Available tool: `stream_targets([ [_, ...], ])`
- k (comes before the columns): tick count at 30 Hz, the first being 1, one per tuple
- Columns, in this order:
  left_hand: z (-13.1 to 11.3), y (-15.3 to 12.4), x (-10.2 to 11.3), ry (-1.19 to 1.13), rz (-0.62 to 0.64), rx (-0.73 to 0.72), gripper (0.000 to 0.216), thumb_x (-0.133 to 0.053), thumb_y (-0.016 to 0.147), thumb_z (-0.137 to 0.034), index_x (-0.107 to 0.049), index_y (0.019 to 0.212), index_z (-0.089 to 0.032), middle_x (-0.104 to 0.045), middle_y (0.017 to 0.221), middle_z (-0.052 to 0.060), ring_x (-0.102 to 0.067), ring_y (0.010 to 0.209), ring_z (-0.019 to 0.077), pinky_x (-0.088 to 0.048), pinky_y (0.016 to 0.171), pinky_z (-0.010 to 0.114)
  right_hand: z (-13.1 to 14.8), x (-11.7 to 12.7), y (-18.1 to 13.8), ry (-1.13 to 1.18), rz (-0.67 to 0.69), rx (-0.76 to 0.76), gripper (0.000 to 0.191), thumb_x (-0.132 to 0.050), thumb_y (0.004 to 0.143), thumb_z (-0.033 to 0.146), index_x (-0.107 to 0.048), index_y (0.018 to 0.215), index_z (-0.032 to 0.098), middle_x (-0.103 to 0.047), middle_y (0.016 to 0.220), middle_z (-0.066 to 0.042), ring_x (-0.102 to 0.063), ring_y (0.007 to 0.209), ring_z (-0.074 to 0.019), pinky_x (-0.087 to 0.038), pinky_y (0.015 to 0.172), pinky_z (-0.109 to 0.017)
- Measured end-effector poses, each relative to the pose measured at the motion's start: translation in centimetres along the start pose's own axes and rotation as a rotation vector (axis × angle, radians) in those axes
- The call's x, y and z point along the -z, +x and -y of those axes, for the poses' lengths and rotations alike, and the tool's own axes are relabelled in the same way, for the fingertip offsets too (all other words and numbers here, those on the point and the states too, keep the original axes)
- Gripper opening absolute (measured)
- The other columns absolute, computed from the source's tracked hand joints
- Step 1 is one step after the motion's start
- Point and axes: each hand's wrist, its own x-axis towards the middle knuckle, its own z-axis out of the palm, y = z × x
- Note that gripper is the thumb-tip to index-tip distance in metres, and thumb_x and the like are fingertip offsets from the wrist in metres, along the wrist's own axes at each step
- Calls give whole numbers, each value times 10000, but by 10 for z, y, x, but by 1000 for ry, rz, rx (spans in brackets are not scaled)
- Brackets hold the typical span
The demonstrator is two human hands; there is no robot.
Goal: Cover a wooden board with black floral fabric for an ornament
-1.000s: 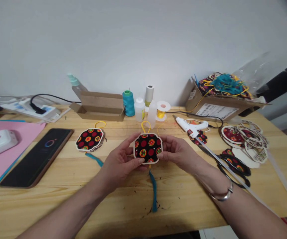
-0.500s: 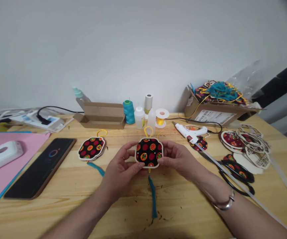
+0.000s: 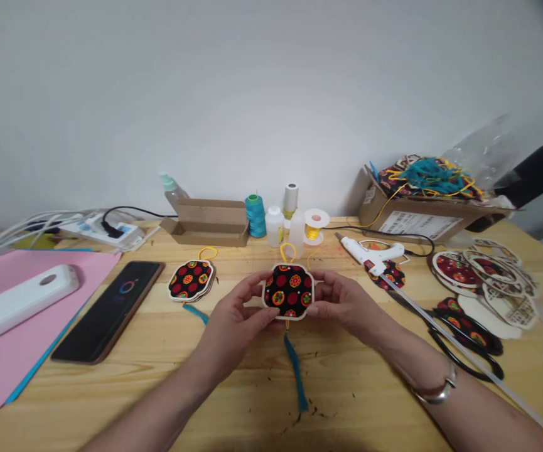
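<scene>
Both my hands hold a flat fabric ornament (image 3: 289,290), black with red and orange dots, over the wooden table (image 3: 158,370). My left hand (image 3: 238,320) pinches its left edge and my right hand (image 3: 341,301) pinches its right edge. A yellow loop sticks up from the ornament and a teal tassel (image 3: 295,370) trails down onto the table. A second ornament of the same kind (image 3: 191,280) lies to the left, with its own yellow loop and teal tassel.
A dark phone (image 3: 108,311) and a pink sheet (image 3: 7,339) with a white device (image 3: 17,304) lie left. A cardboard box (image 3: 208,221), teal thread spool (image 3: 255,215) and small bottles stand behind. Right: glue gun (image 3: 370,253), scissors (image 3: 464,342), ornament pieces (image 3: 483,276), a filled box (image 3: 422,201).
The view has shifted, so everything sits further right in the picture. My hands keep the same grip on the ornament, held slightly lower and to the right.
</scene>
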Motion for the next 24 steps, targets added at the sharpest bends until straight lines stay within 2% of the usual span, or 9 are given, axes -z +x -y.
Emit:
stream_targets([
  [4, -15, -2, 11, 51, -8, 17, 488, -674, 690, -175, -516, 1142, -271, -585, 934, -23, -679, 745, 169, -583, 666, 323, 0, 3, 0, 20, -36, -84, 686, -748, 601, 265, -433, 1202, 164, -647, 763, -10, -591, 691, -143, -423, 631, -278],
  [7, -26, -3, 33, 98, -40, -20, 495, -692, 686, -196, -526, 1145, -280, -598, 924, -26, -672, 777, 174, -584, 688, 327, -2, 5, 0, -1, -61, -97, 704, -744, 602, 278, -411, 1206, 136, -638, 749, -15, -572, 645, -126, -414, 602, -269],
  [10, -35, -5, 64, 124, -160, -46, 522, -728, 658, -228, -534, 1142, -268, -638, 963, -1, -661, 811, 176, -584, 673, 291, -4, 6, 1, -14, -67, -85, 679, -744, 597, 287, -426, 1177, 136, -636, 740, -17, -569, 627, -122, -412, 578, -262],
  [14, -44, -9, 97, 235, -320, -25, 579, -775, 605, -256, -547, 1137, -277, -663, 932, -18, -658, 747, 135, -568, 667, 213, -6, 4, 1, -35, -65, -90, 652, -732, 602, 275, -430, 1165, 139, -636, 733, -15, -571, 630, -124, -412, 583, -267],
  [18, -48, -11, 113, 281, -369, 10, 558, -769, 612, -297, -552, 1125, -262, -681, 842, -37, -649, 740, 135, -567, 648, 209, -6, 3, 1, -60, -63, -90, 640, -717, 613, 264, -428, 1170, 140, -631, 732, -9, -574, 632, -126, -414, 586, -269],
  [24, -46, -13, 125, 297, -374, 64, 537, -758, 630, -271, -556, 1127, -270, -694, 850, -54, -640, 749, 115, -551, 703, 210, -7, 4, 0, -73, -56, -90, 631, -701, 633, 257, -417, 1182, 133, -629, 738, -9, -565, 630, -119, -414, 581, -263],
])
